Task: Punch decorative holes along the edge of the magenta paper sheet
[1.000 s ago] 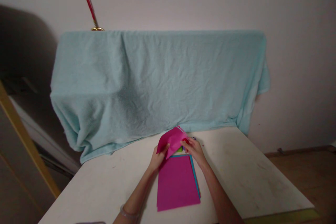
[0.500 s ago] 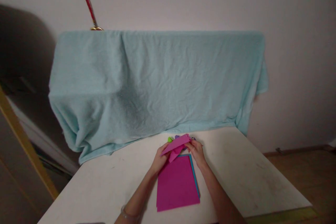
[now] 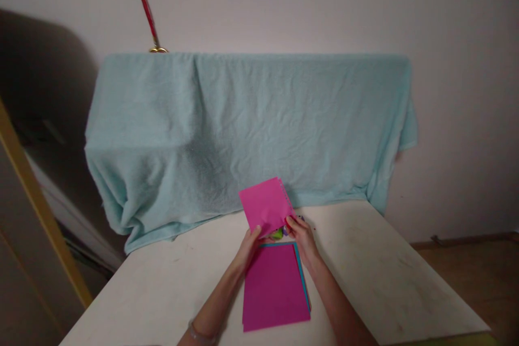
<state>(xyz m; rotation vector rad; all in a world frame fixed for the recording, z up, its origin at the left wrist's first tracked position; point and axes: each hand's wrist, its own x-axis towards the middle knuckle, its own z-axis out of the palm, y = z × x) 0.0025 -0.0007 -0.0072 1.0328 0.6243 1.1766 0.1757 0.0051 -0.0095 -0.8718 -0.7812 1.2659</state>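
Magenta paper sheet (image 3: 265, 206) is held raised and near upright above the far end of a paper stack (image 3: 274, 287), over the white table (image 3: 385, 275). Working left to right: a wooden frame edge (image 3: 36, 205) stands at the far left; a pale blue towel (image 3: 243, 124) drapes over something hidden behind the table, with a red-ribboned object (image 3: 148, 13) on its top left. The left hand (image 3: 251, 246) pinches the sheet's lower left edge, fingers closed on the paper; a bracelet (image 3: 198, 333) sits on that wrist. The right hand (image 3: 300, 235) grips the lower right corner, likewise closed on the sheet. Small green and purple items (image 3: 279, 233) lie just beyond the stack, partly hidden and not identifiable. The stack shows a magenta top sheet with blue edges below. Judgement: good handling calls for an even, light pinch at both corners, keeping the sheet taut and uncreased and clear of the small items beneath.
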